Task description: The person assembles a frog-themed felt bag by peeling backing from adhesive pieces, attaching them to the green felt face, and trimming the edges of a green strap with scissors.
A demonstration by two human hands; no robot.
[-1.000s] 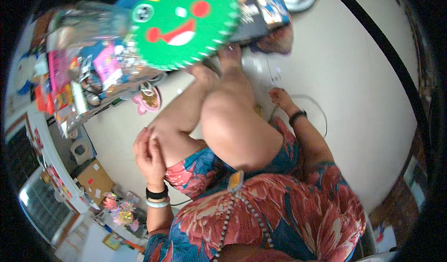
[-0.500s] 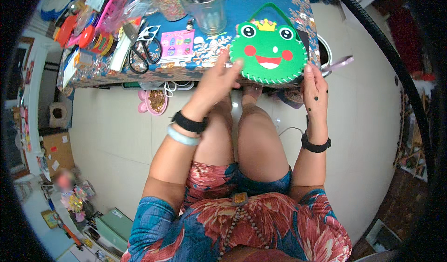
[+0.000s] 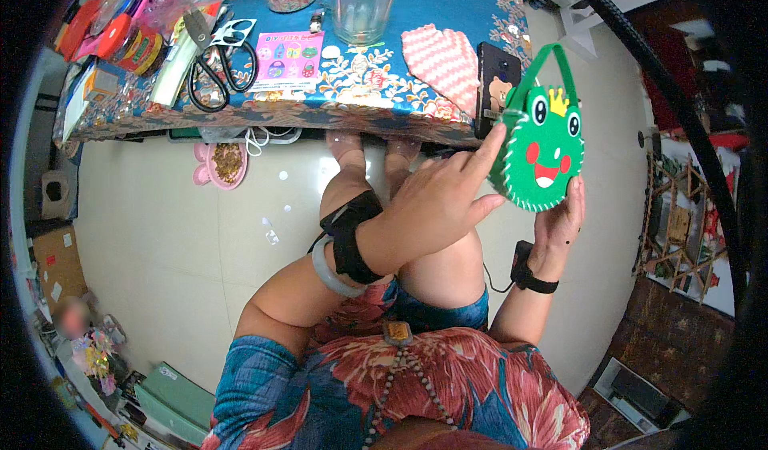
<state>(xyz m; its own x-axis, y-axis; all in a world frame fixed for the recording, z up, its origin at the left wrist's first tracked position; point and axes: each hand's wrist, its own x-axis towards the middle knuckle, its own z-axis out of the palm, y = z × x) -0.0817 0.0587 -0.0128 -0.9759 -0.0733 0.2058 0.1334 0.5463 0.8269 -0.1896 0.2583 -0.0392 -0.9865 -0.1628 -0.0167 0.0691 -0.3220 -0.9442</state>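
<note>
At the near right corner of the blue-clothed table [image 3: 448, 6], the green frog bag [image 3: 547, 158] has moved rightward and turned, exposing its stitched side, the right hand [image 3: 560, 220] gripping its lower edge, the left hand [image 3: 438, 196] loosely open beside it.

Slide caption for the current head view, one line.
Right hand holds a green frog-face bag near a blue floral-covered table, left hand spread at the bag's side.
</note>
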